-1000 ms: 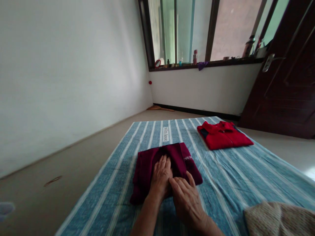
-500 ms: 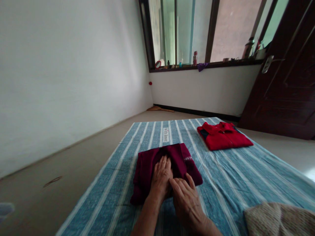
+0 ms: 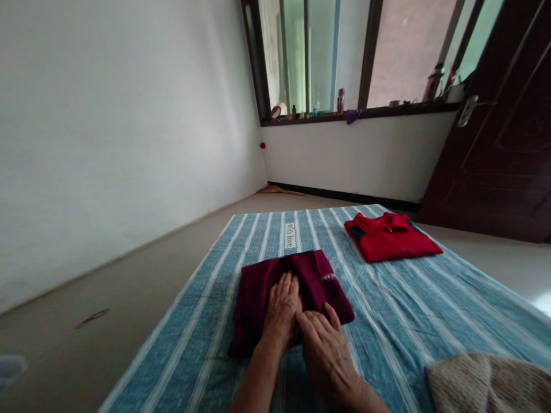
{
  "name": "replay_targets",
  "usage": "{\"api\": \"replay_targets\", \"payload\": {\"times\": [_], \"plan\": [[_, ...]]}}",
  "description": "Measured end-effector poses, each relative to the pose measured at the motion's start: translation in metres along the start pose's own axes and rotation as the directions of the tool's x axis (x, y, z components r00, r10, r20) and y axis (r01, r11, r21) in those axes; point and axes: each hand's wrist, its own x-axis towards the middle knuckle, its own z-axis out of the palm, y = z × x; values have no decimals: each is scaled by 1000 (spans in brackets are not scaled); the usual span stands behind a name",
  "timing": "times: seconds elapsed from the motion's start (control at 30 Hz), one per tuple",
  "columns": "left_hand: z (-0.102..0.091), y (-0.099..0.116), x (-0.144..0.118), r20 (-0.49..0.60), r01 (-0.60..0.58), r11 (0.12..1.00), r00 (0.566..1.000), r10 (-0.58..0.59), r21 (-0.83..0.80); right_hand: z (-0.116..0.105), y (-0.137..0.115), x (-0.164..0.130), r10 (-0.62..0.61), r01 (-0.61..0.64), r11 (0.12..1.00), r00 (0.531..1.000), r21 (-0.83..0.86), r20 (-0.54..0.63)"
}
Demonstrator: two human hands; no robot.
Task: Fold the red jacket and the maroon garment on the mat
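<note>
The fingers (image 3: 287, 288) of the left hand (image 3: 282, 312) are lying flat and close together on top of a dark red folded shirt (image 3: 289, 291). They are not gripping it, only pressing down on it. The right hand (image 3: 327, 350) is lying just beside the left one, touching it. Its fingers (image 3: 316, 326) are stretched out flat and a little apart, and their tips are resting on the near edge of the dark red shirt. The rest of that hand is sitting on the blue striped sheet (image 3: 387, 310).

The dark red shirt is lying in the middle of the sheet, right in front of the person. It is folded into a thick bundle, and small white letters are showing on its right side.

The sheet is lying spread out on the floor (image 3: 142, 287). The words "With love" are showing on one white stripe past the dark red shirt.

Farther away and to the right, a bright red folded shirt (image 3: 390, 236) is lying on the same sheet, well apart from the hands. A fuzzy tan cloth (image 3: 486, 381) is lying at the near right corner.

Behind it all, a window sill (image 3: 357, 115) is holding small bottles, and a dark brown door (image 3: 503, 149) is standing at the right.
</note>
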Motion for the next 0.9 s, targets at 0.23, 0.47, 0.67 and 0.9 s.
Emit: {"api": "replay_targets", "payload": {"times": [0.23,0.47,0.67,0.9], "plan": [[0,-1,0,-31,-19,1000,999,18,-5,0,-1,0,1,-1,1000,1000,-15,-14],[5,-3,0,-47,-26,1000,999,26,-9,-1,-1,1,-1,0,1000,1000,-5,-16],[8,-4,1,-65,-25,1000,998,25,-3,-1,0,0,4,-4,1000,1000,-5,-22],[5,-3,0,-53,-20,1000,998,20,-5,0,0,-1,-11,10,999,1000,-33,-15]]}}
